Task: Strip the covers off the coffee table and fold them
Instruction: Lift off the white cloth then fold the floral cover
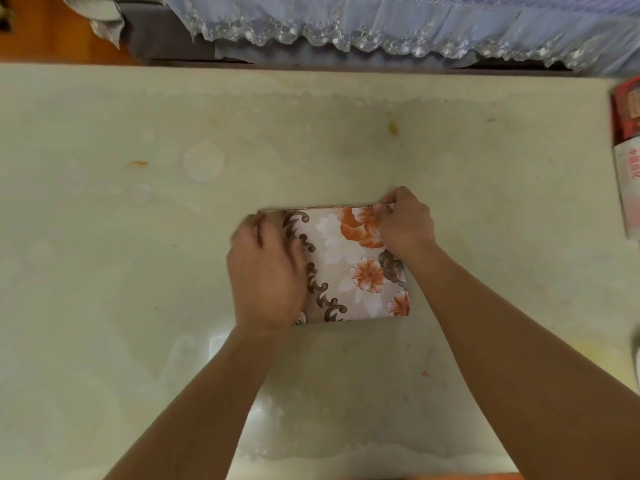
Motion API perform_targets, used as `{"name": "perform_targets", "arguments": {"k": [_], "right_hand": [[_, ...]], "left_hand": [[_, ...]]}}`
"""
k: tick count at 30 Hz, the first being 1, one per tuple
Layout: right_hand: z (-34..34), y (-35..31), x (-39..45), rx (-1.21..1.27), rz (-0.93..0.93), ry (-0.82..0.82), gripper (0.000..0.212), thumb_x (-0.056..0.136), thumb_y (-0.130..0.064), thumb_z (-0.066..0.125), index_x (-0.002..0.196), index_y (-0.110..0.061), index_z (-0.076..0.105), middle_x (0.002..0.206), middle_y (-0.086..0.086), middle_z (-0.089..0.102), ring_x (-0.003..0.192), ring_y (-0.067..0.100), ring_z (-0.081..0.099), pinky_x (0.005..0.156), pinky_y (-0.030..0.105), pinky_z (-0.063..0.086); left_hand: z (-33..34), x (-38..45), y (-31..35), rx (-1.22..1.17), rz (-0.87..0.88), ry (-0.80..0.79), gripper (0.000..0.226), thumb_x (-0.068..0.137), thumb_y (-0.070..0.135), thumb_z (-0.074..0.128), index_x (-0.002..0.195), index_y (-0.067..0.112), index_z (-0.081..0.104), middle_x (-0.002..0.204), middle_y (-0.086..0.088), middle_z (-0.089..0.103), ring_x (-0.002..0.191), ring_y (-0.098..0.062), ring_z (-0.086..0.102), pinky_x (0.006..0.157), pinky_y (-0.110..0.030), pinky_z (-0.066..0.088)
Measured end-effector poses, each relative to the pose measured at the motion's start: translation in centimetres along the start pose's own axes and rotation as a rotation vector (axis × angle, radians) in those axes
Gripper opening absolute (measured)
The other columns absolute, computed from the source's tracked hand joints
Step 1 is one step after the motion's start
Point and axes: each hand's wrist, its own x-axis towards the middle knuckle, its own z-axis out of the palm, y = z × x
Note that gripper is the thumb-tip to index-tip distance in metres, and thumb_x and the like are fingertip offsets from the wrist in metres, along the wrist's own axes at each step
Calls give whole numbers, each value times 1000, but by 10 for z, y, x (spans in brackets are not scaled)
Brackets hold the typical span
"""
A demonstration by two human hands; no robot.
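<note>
A floral cover [349, 265], beige with orange flowers and brown scrolls, lies folded into a small rectangle in the middle of the pale coffee table [138, 271]. My left hand [265, 271] rests flat on the cover's left part, pressing it down, and looks blurred. My right hand [405, 223] pinches the cover's far right corner between thumb and fingers. The cover's left edge is hidden under my left hand.
A red and white packet [628, 157] lies at the table's right edge. Beyond the far edge stands a grey sofa [166, 32] draped with a pale blue lace-trimmed cloth [398, 26]. Orange floor [45, 32] shows at top left. The tabletop bears stains and ring marks.
</note>
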Motion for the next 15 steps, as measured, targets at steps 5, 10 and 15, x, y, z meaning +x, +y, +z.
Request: {"name": "perform_targets", "arguments": {"k": [5, 10, 15], "right_hand": [[0, -3, -4, -16, -16, 22, 8, 100, -26, 53, 104, -19, 56, 90, -2, 60, 81, 21, 57, 67, 30, 40], [-7, 4, -16, 270, -125, 78, 2, 93, -22, 65, 92, -22, 67, 76, -8, 60, 67, 8, 56, 60, 21, 44], [-6, 9, -16, 387, -25, 13, 9, 92, -23, 66, 92, -32, 67, 90, 4, 68, 79, 25, 67, 69, 36, 57]], "left_hand": [[30, -12, -4, 373, 299, -359, 60, 105, 58, 25, 158, 30, 33, 166, -13, 23, 154, -38, 14, 122, -57, 14], [45, -13, -19, 413, 291, -343, 64, 104, 58, 23, 161, 31, 19, 169, -14, 12, 156, -35, 5, 123, -57, 8], [46, -15, -19, 404, 308, -317, 63, 104, 56, 25, 161, 29, 22, 168, -15, 13, 156, -35, 6, 124, -57, 9]]}}
